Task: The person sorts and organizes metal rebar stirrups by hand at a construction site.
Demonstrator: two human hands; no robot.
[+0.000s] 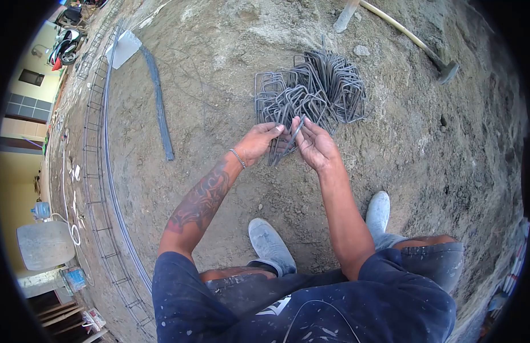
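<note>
A pile of bent steel stirrups (328,86) lies on the bare dirt ground ahead of me. My left hand (258,142) and my right hand (315,146) both grip a small bundle of stirrups (285,143) at the near edge of the pile, fingers closed around the bars from either side. My left forearm carries a tattoo and a thin bracelet. Both my grey shoes (270,244) stand on the dirt just below the hands.
A long rebar cage (99,171) runs along the left. A dark flat bar (161,108) lies on the dirt left of the pile. A long-handled tool (413,40) rests at the top right. A motorbike (64,46) is parked far left.
</note>
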